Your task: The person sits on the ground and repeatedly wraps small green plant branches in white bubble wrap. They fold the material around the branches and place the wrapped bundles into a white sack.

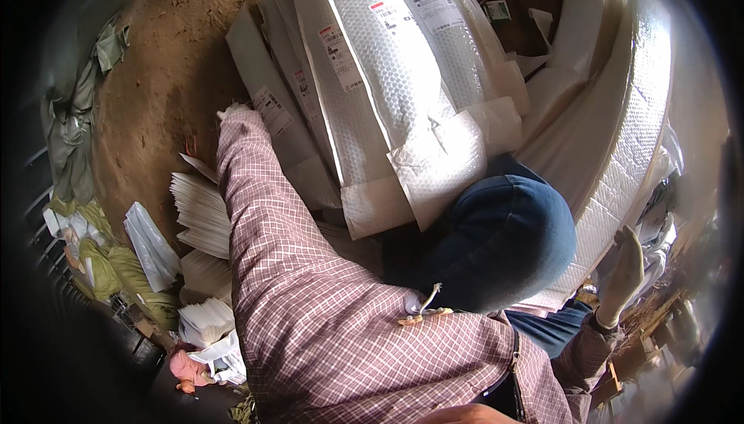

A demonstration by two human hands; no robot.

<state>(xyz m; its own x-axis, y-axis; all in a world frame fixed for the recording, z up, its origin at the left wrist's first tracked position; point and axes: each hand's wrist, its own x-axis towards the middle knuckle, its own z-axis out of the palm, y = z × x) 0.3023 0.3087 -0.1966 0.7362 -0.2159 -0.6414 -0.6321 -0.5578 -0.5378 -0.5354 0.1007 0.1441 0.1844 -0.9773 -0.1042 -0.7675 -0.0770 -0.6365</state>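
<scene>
At the far end of a checked sleeve, my left hand point(235, 111) is mostly hidden by the cuff. It is beside the leftmost of several long bubble-wrap packages point(401, 69), and its fingers cannot be made out. White labels with print and barcodes are stuck on the packages, which lean in a row before my bent knee in blue trousers point(517, 232). At the right, my right hand point(622, 276), in a pale glove, is raised with fingers extended and nothing seen in it. It is near the edge of a long silvery bubble-wrap sheet point(625, 151).
Bare earth point(174, 46) spreads to the left. Stacks of white folded sheets point(200, 215) stand beside my left sleeve, with a white folded bag point(151, 246) further left. A person in pink point(189, 367) is at lower left. Wooden pieces point(633, 360) lie at lower right.
</scene>
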